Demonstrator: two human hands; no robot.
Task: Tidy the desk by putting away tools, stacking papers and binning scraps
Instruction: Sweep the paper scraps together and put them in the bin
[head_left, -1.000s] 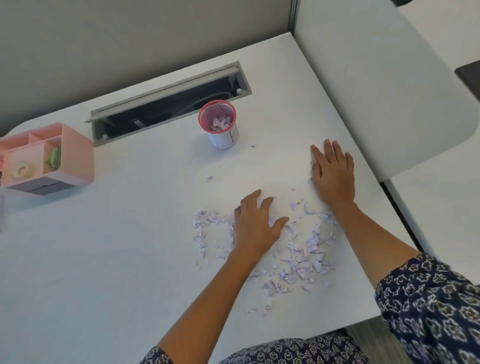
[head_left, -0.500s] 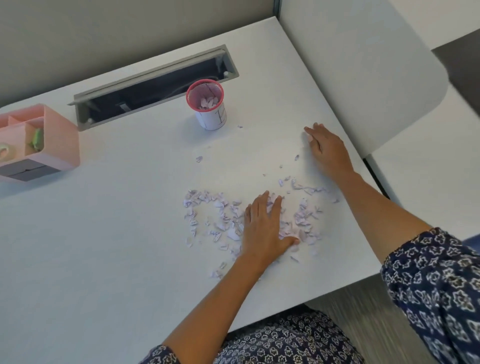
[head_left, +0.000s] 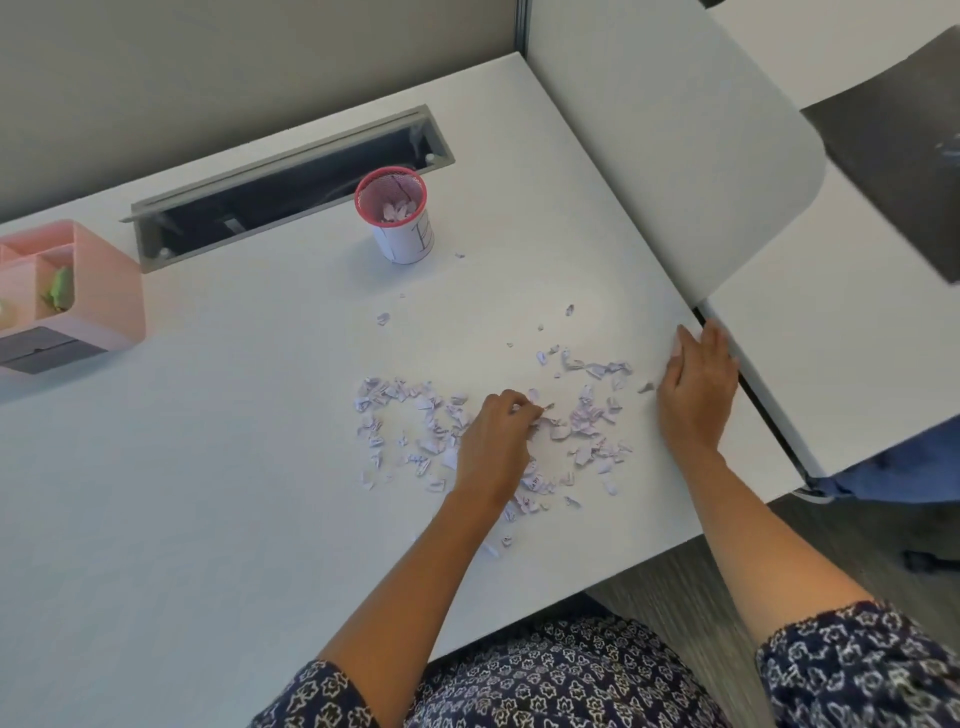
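Note:
Several pale lilac paper scraps (head_left: 410, 415) lie scattered on the white desk (head_left: 208, 467), in front of me. My left hand (head_left: 493, 441) rests in the middle of the pile with its fingers curled over some scraps. My right hand (head_left: 696, 395) lies on its edge at the right side of the pile, near the desk's right border, fingers together and holding nothing. A small mesh cup with a red rim (head_left: 397, 218) stands further back, with a few scraps inside it.
A pink desk organiser (head_left: 98, 291) sits at the far left. A grey cable tray opening (head_left: 285, 187) runs along the back. A white divider panel (head_left: 675, 145) and a neighbouring desk (head_left: 841, 332) lie to the right. The desk's front edge is close to my lap.
My left hand went from flat on the scraps to curled fingers gathering them. My right hand slid back toward me along the desk's right edge and turned onto its side.

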